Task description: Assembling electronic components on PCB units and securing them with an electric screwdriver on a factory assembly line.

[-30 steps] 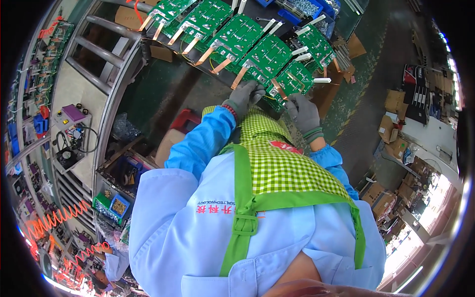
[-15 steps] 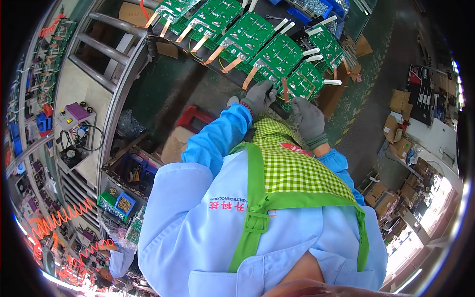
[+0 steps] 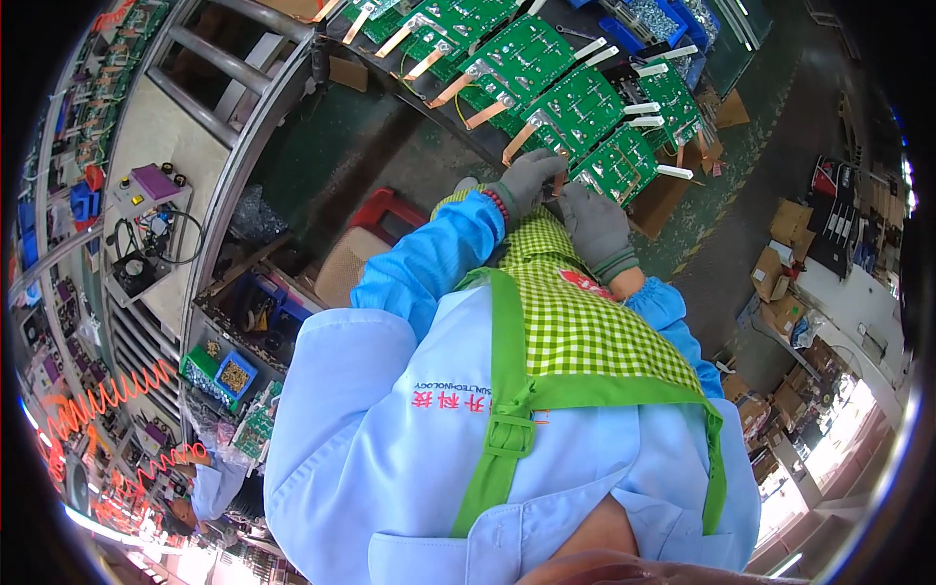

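Note:
A green circuit board (image 3: 618,164) lies at the near end of a row, with a white strip jutting from its right side. From its left edge a copper strip (image 3: 559,183) comes toward me. My left hand (image 3: 527,185), in a grey glove, is closed at this strip from the left, its fingertips on it. My right hand (image 3: 597,232), gloved the same way, is closed at the strip's lower end; its fingers hide whatever they pinch. Just beyond lies another green circuit board (image 3: 575,109), its copper strip (image 3: 520,142) reaching past my left hand.
More green boards (image 3: 517,57) with copper strips line the dark bench. Blue bins (image 3: 651,21) of small metal parts stand at the far side. A red stool (image 3: 378,213) is left of my left arm, near a metal-framed rack (image 3: 226,66). Cardboard boxes (image 3: 786,226) sit at the right.
My right hand has moved left to the copper strip, close against my left hand. The boards sit farther right in the picture as the view has shifted.

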`<state>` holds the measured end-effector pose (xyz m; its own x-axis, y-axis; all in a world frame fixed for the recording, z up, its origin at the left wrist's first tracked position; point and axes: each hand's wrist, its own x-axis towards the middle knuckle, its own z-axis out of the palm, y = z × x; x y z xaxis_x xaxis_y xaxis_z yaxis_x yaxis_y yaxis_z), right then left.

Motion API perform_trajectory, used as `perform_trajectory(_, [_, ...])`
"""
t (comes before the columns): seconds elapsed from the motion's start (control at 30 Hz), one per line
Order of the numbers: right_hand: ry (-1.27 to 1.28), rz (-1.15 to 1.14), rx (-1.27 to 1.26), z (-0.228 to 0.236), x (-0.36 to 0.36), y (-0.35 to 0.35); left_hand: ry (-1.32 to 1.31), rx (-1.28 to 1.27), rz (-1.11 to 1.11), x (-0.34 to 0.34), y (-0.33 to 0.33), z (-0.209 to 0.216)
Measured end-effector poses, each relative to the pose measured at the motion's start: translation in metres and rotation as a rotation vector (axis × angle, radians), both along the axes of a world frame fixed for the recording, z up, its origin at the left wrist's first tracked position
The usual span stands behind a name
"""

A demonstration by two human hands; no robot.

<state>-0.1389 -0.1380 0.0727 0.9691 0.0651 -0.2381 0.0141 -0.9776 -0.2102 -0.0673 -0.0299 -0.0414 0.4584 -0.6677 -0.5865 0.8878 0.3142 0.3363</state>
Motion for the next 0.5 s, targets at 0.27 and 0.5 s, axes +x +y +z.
perform_trajectory(0.27, [0.08,0.062,0.146,0.026,0.032,0.015,-0.403,0.232,-0.124,0.018,0.011,0.018])
perform_trajectory(0.5, [-0.287,-0.282,0.438,0.102,0.104,-0.159,-0.411,0.404,-0.302,0.023,0.013,0.039])
